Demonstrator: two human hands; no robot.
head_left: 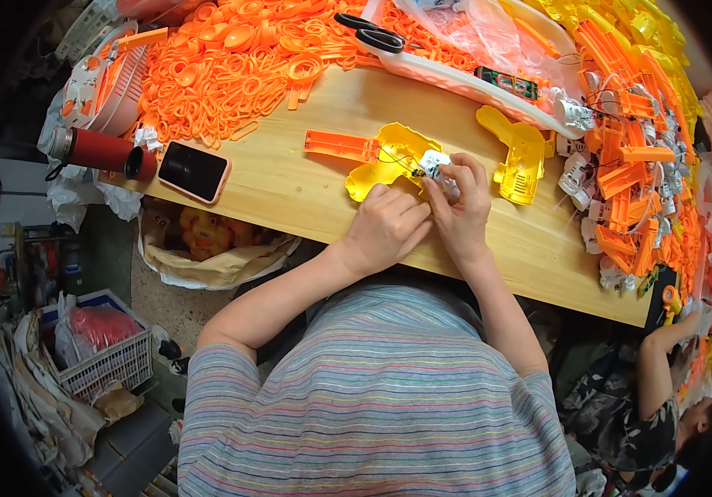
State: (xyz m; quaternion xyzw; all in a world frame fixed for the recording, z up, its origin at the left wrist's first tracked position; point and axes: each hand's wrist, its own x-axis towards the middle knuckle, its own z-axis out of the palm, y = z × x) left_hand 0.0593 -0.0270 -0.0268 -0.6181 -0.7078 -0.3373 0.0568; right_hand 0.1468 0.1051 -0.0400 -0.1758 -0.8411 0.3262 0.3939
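A yellow plastic shell half [393, 155] lies hollow side up on the table in front of me, with thin dark wires inside it. My left hand [385, 225] is closed at its near edge, fingers curled; the fingertips are partly hidden. Between the thumb and fingers of my right hand [464, 203] is a small white motor unit [434, 163], held over the shell's right side. Wires run from there toward an orange battery case [341, 146] left of the shell. A second yellow shell half [520, 161] rests to the right, apart from both hands.
Orange plastic parts [215, 79] are heaped at the back left. A phone [194, 171] and red flask [103, 155] lie at the left. Black-handled scissors [379, 38] rest by a pink tray [455, 80]. Orange cases with white units [625, 190] pile up right; another person's arm [658, 364] shows beyond.
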